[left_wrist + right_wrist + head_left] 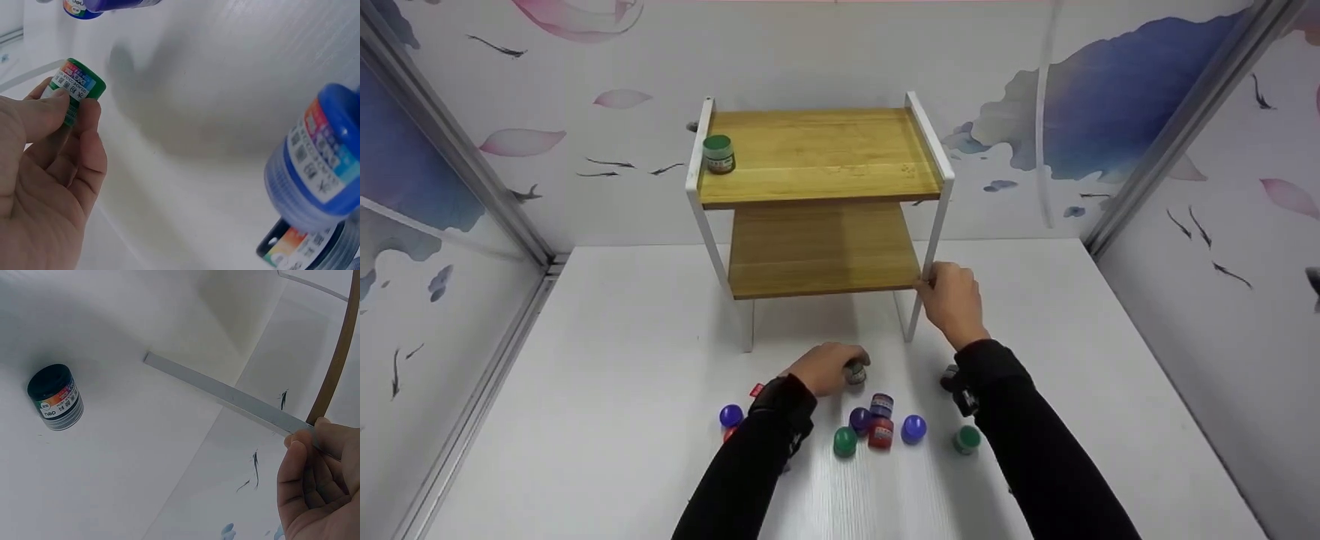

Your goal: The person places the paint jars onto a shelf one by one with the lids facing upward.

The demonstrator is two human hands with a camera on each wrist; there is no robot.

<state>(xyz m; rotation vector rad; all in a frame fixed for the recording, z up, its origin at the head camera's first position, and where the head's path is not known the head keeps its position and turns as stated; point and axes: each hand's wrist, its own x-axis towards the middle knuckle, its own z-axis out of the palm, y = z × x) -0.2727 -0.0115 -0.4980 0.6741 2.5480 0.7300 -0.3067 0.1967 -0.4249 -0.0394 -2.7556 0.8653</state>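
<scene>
My left hand (826, 367) pinches a small paint jar (855, 373) between thumb and fingers, low over the white table. In the left wrist view this paint jar (76, 84) is green with a printed label, held tilted. My right hand (954, 301) grips the right front white leg (225, 391) of a two-tier wooden shelf (825, 255), at the height of the lower board. On the upper board's left end stands a green-capped jar (720, 154).
Before the shelf, several paint jars lie or stand: red (880, 433), green (845, 442), blue (913, 429), another blue (731, 415) and a green-capped one (967, 439). A dark-capped jar (55, 396) stands near my right wrist. Patterned walls (1230, 225) enclose the table.
</scene>
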